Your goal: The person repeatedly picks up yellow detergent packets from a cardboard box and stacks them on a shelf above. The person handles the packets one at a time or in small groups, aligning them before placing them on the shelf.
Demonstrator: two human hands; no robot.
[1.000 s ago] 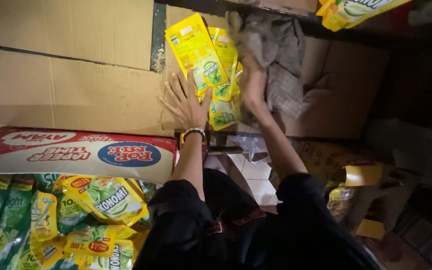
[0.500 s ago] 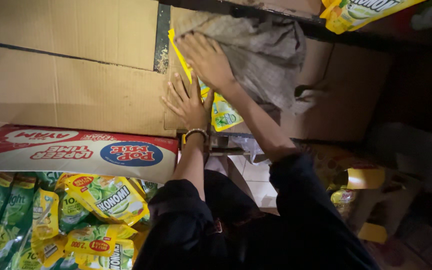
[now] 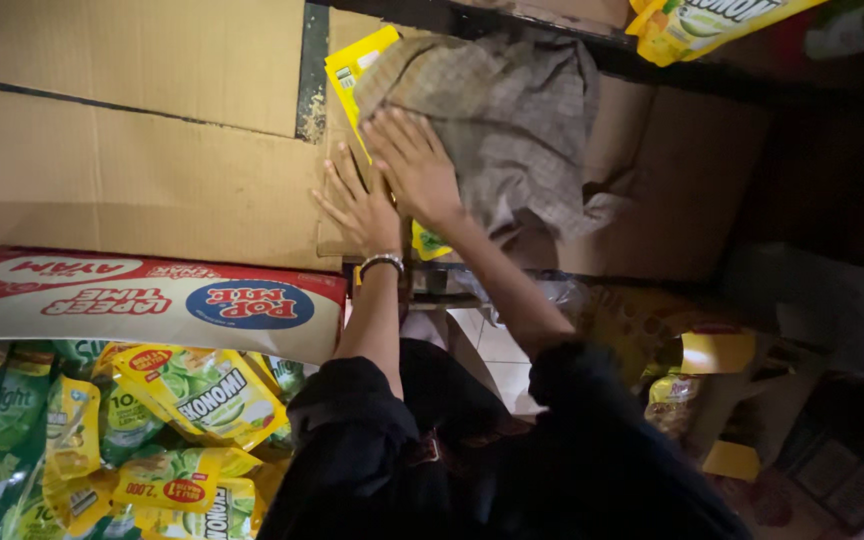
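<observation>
at the near left we are seeing green and yellow sachets [image 3: 102, 440] lying in a heap, with one bigger yellow packet [image 3: 207, 395] on top of them. just beyond them a long red and white carton [image 3: 142, 300] is lying on its side, and past that the plain brown cardboard boxes [image 3: 132, 150] are filling the far left of the scene.

moving toward the middle, our left hand [image 3: 360, 208] is resting flat on the cardboard with the fingers spread, gripping nothing, and a beaded bracelet [image 3: 380, 264] is sitting on its wrist. just to its right our right hand [image 3: 414, 165] is pressing palm down, fingers stretched out and not curled around anything, on the left edge of a grey checked cloth [image 3: 512, 130]. the cloth is lying crumpled over the yellow packets [image 3: 352, 70], which are standing against the cardboard; only a top corner and a small bottom piece of them are showing, so they are mostly covered. the two hands are just beside each other.

on the far right a dark shelf [image 3: 712, 80] is running across, with another yellow packet [image 3: 702, 20] on top at the frame edge. near right, more yellow packets [image 3: 712, 355] are sitting in the shadow, too dim for us to tell apart.
</observation>
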